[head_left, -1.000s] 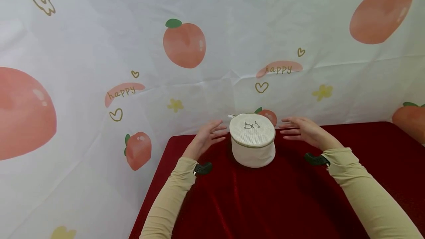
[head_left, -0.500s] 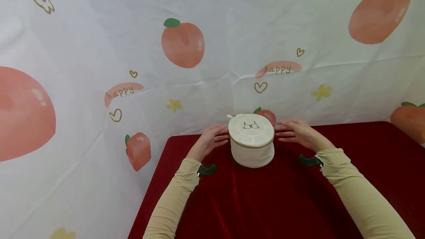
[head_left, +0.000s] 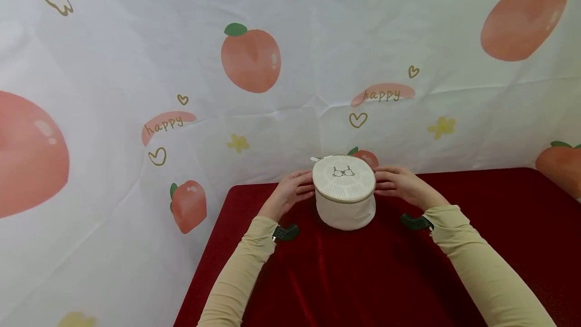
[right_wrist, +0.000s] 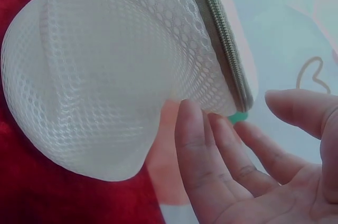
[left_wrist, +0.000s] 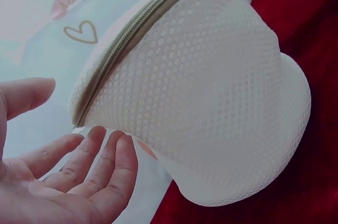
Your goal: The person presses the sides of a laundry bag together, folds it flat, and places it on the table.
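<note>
A round white mesh laundry bag (head_left: 345,206) with a bra drawn on its lid stands on the red cloth in the head view. A greenish zipper (left_wrist: 132,34) runs round its top edge. My left hand (head_left: 290,193) is at the bag's left side, fingers lightly bent and thumb apart, with the fingertips (left_wrist: 119,137) right at the mesh below the zipper. On the opposite side is my right hand (head_left: 401,185), its fingertips (right_wrist: 190,110) at the mesh wall and the thumb held away. Neither hand curls round the bag.
The table (head_left: 354,276) is covered in dark red velvet. Close behind it hangs a white curtain (head_left: 290,130) printed with peaches, hearts and lettering. A dark device (head_left: 286,232) is strapped to the left wrist, and another (head_left: 415,222) to the right.
Both hands have moved inward from either side until their fingertips reach the bag's walls. The bag has stayed in place.
</note>
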Tool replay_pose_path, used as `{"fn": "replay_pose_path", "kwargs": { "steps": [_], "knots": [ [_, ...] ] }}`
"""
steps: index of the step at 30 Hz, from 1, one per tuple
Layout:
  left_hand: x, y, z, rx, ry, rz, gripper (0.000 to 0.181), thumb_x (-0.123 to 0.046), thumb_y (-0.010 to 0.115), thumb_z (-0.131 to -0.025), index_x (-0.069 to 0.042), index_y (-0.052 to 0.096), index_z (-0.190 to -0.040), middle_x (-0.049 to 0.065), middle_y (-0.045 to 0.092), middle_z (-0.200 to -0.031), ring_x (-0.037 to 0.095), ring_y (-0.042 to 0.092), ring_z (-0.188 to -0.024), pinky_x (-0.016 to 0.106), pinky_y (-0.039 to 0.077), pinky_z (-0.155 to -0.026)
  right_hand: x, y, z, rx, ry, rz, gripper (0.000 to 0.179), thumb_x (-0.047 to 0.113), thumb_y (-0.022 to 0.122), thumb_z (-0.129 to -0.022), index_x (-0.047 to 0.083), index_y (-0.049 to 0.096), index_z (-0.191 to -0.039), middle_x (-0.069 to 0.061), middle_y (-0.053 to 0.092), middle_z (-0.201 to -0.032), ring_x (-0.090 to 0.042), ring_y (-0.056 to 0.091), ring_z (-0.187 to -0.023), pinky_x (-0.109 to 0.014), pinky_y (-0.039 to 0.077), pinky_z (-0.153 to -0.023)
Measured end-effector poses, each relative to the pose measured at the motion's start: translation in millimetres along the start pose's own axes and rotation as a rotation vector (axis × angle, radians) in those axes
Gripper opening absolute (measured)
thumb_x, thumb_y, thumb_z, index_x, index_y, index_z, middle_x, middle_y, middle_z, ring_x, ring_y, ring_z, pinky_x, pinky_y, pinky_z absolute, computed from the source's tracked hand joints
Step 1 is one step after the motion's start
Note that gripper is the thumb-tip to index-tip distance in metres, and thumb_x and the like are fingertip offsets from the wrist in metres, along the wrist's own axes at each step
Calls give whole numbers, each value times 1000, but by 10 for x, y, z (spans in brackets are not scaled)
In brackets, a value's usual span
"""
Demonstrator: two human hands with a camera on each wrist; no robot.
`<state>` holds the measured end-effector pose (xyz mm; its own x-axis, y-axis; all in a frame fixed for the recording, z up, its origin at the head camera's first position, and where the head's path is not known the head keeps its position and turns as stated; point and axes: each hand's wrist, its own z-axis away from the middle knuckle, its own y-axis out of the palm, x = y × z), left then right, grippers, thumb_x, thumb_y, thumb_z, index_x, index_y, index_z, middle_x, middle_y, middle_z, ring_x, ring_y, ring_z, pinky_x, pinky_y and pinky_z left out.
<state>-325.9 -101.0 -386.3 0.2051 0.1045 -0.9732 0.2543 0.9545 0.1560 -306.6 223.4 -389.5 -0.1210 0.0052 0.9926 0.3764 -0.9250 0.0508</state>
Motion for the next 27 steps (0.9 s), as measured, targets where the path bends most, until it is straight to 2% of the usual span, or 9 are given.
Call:
{"fn": "replay_pose_path", "kwargs": {
  "steps": [9, 19, 27],
  "knots": [
    [54, 14, -12, -11, 28, -12, 41, -12, 62, -94, 1, 52, -131, 10, 62, -111, 20, 63, -92, 42, 50, -90, -57, 36, -43, -23, -21, -19, 58, 16, 49, -102, -12, 21, -145, -1, 59, -105, -14, 64, -91, -36, 51, -90],
    [94, 45, -27, -20, 45, -27, 41, -12, 63, -93, 1, 53, -131, 10, 62, -109, 17, 64, -88, 42, 50, -90, -93, 80, -82, -77, -15, -22, 57, 18, 52, -101, -10, 26, -142, 0, 61, -100, -13, 64, -87, -36, 51, -90],
    [132, 50, -57, -44, 64, -7, 41, -5, 67, -89, 5, 56, -127, 13, 64, -108, 16, 65, -86, 37, 52, -87, -135, 91, -127, -102, -19, -25, 52, 13, 54, -99, -9, 31, -140, -1, 61, -100, -13, 64, -87, -34, 52, -87]
  ]
}}
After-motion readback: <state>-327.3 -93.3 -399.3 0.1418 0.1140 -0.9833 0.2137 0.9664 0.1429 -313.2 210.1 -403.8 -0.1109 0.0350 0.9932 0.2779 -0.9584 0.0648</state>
